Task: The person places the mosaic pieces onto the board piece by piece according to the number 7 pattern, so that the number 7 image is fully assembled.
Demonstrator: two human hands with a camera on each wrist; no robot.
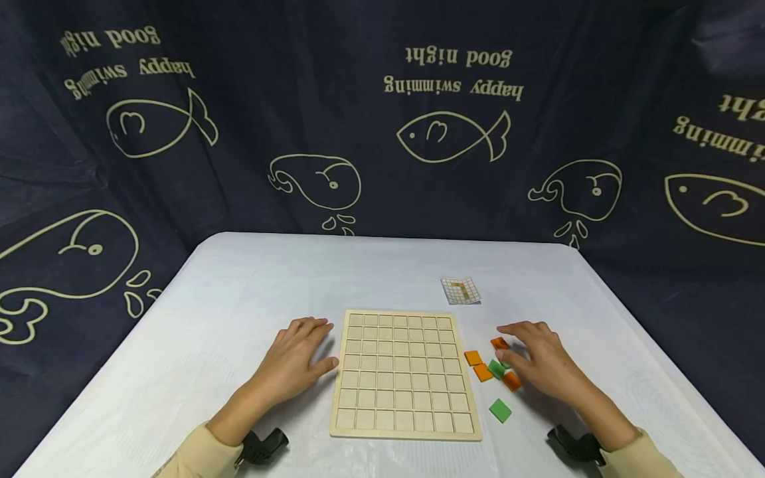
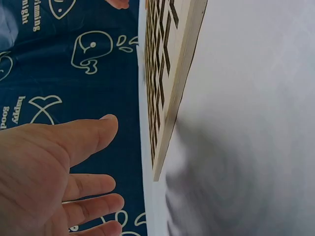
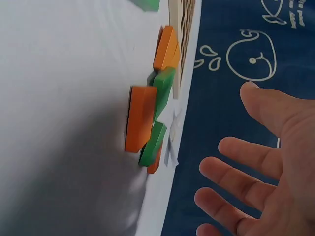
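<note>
Orange tiles (image 1: 473, 358) and green tiles (image 1: 496, 369) lie clustered beside and partly under the right hand (image 1: 540, 359), which is empty, its fingers loosely spread. One green tile (image 1: 500, 411) sits apart, nearer that wrist. Between both hands lies a wooden grid board (image 1: 406, 435); the left hand (image 1: 291, 363), also relaxed and empty, is just beside it. Beyond the hands, a small printed card (image 1: 461, 291) rests on the white worktop (image 1: 269, 272), before a dark patterned cloth (image 1: 251, 86).
</note>
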